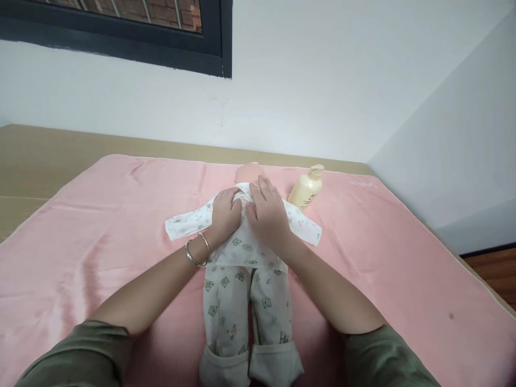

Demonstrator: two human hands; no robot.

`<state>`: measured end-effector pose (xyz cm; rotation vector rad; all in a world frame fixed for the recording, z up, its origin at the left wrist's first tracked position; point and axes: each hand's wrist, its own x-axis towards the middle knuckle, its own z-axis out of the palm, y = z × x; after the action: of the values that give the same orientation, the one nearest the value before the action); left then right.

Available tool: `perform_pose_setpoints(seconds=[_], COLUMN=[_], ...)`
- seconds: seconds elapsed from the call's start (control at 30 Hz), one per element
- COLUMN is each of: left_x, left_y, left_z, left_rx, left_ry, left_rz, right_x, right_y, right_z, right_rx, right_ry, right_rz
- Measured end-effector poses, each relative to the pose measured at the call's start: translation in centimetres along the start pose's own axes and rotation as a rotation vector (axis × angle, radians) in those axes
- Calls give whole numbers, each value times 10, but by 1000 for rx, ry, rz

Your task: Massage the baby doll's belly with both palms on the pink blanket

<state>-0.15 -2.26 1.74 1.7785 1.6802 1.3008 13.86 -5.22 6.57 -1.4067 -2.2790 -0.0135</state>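
A baby doll (250, 173) lies on its back with its head at the far end, its face hidden from this angle. It wears a white printed shirt (246, 250) with both sleeves spread out, and matching trousers (228, 306) with folded leg ends. Over the chest near the collar, my left hand (226, 212) rests on the shirt, its thumb apart from the fingers and the fingertips partly hidden. My right hand (269, 212) lies flat on the other side of the chest, fingers stretched toward the neck. Neither hand shows anything lifted.
Right of the doll's head, a cream pump bottle (306, 188) stands tilted on the pink sheet (382, 258). The sheet covers a wooden surface (48, 145) that meets a white wall (302, 80). A dark window frame (161, 40) is at the upper left.
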Motion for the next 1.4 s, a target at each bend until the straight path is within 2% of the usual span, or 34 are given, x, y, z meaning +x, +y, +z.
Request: perform_pose_setpoints(seconds=[0.13, 0.3, 0.43, 0.5, 0.67, 0.73, 0.83, 0.9, 0.93, 1.03, 1.1, 1.2, 1.3, 1.4], left_x=[-2, -1, -2, -2, -2, -2, -2, 1, 3, 10, 14, 14, 14, 22], left_y=[0, -1, -2, -1, 1, 2, 2, 0, -1, 1, 12, 44, 85, 120], left_z=[2, 1, 0, 0, 0, 0, 1, 0, -1, -9, -17, -22, -14, 1], left_rx=[16, 18, 26, 21, 30, 37, 37, 8, -20, -160, -306, -577, -805, -996], left_ry=[36, 18, 9, 14, 23, 18, 8, 5, 10, 63, 123, 131, -49, -309], left_rz=[-22, 4, 1, 9, -7, -9, -6, -17, -38, -194, -299, -298, -338, -557], right_x=[3, 2, 4, 6, 8, 9, 10, 13, 14, 18, 18, 17, 16, 18], right_y=[5, 1, 2, 4, 10, 11, 13, 17, 20, 36, 52, 77, 97, 108], right_z=[12, 14, 13, 7, 1, 8, 14, 5, -3, -41, -67, -94, -103, -101], right_rx=[20, 43, 68, 100, 127, 100, 86, 117, 143, 228, 271, 305, 313, 310], right_ry=[-122, -52, -153, -125, 65, 15, -157, -210, -193, -4, 157, 331, 387, 375], right_rz=[1, 23, 30, 33, 70, 68, 4, -29, -31, 20, 97, 228, 314, 323])
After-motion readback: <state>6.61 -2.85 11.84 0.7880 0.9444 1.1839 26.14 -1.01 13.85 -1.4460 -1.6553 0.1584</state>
